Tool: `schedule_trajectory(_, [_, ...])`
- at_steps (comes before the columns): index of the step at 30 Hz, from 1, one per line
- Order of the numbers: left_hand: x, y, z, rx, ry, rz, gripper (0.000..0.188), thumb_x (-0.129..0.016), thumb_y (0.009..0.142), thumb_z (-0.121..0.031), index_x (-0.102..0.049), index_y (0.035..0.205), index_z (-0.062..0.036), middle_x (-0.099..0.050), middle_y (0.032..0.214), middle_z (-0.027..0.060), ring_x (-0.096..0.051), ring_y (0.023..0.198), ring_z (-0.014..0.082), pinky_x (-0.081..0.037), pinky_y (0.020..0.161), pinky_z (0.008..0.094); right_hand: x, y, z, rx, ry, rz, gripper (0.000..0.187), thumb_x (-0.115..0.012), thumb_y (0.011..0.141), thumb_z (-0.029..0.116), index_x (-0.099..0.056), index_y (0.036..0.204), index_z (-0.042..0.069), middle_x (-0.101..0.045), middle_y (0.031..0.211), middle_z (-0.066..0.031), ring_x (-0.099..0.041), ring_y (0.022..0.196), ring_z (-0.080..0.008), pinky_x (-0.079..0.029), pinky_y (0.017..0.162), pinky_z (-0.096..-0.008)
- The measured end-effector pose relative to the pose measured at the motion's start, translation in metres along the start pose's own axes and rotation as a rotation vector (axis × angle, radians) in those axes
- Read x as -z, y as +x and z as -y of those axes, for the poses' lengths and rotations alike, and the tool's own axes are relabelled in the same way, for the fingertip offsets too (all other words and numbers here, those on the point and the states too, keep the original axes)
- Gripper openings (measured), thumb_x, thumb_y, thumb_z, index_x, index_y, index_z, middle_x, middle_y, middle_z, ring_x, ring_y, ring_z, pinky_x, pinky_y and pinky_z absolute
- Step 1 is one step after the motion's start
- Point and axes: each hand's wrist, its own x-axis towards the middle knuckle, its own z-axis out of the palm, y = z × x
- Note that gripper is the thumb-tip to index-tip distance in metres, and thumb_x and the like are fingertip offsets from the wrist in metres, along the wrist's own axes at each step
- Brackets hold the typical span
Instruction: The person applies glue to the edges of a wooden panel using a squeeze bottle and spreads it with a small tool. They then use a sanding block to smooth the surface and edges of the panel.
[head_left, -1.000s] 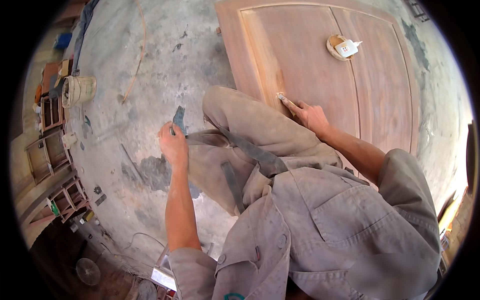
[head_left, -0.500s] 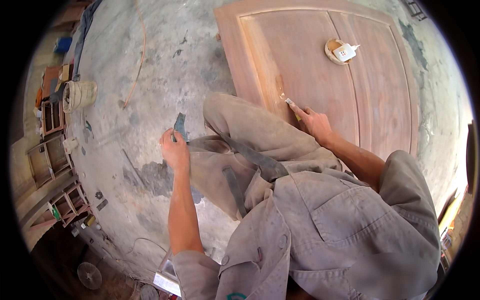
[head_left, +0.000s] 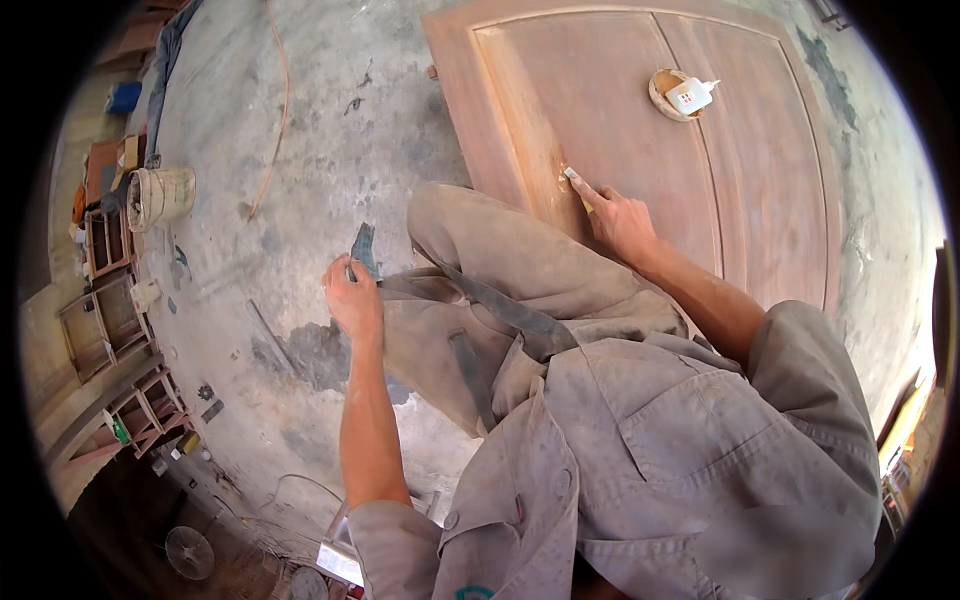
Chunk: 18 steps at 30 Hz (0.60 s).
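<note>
My right hand (head_left: 622, 222) is closed round a small putty knife (head_left: 571, 174) with a pale blade and a bit of yellow handle showing. Its tip rests on the reddish-brown wooden door panel (head_left: 620, 110), by a darker patch with whitish crumbs. The index finger lies along the tool. My left hand (head_left: 352, 295), off the panel over the floor, has its fingers curled at the lower end of a blue-grey flat strip (head_left: 364, 247), whose kind I cannot make out. A round bowl (head_left: 657, 98) on the panel holds a white squeeze bottle (head_left: 692, 96) lying tilted.
My bent leg (head_left: 500, 225) lies between my two hands, against the panel's near edge. A pale bucket (head_left: 160, 195) stands at the left, near wooden frames (head_left: 105, 325). An orange cord (head_left: 280, 110) runs over the concrete floor (head_left: 220, 290). A round fan guard (head_left: 190, 552) shows at lower left.
My right hand and the putty knife have moved slightly farther up along the panel. My left hand stays about where it was, still at the blue-grey strip.
</note>
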Motion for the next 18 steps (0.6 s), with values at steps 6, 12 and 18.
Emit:
schedule_trajectory(6, [0.003,-0.004,0.000,-0.005,0.006,0.004,0.022,-0.065,0.094,-0.016,-0.071,0.109,-0.0015,-0.071,0.119,0.0152,-0.064,0.114,0.0353,-0.052,0.096,0.0466,0.011,0.004,0.010,-0.046,-0.015,0.037,0.067,-0.063,0.087,0.008,-0.051,0.151,0.023,-0.067,0.094,-0.0181,-0.066,0.069,-0.0422,-0.054,0.059,-0.0512])
schedule_trajectory(12, [0.006,-0.005,-0.003,0.029,0.001,0.009,0.020,-0.065,0.094,-0.016,-0.071,0.109,-0.0023,-0.071,0.118,0.0148,-0.063,0.115,0.0346,-0.052,0.096,0.0457,0.010,0.008,0.005,-0.035,-0.032,0.069,0.065,-0.061,0.087,0.006,-0.052,0.150,0.024,-0.067,0.095,-0.0185,-0.067,0.072,-0.0416,-0.055,0.062,-0.0516])
schedule_trajectory(18, [0.009,-0.006,-0.007,0.012,-0.038,0.006,0.019,-0.064,0.095,-0.014,-0.070,0.107,0.0000,-0.071,0.118,0.0159,-0.063,0.114,0.0357,-0.052,0.095,0.0461,0.013,0.032,0.004,-0.039,0.002,0.008,0.064,-0.061,0.088,0.007,-0.052,0.149,0.024,-0.068,0.096,-0.0171,-0.067,0.073,-0.0408,-0.056,0.064,-0.0512])
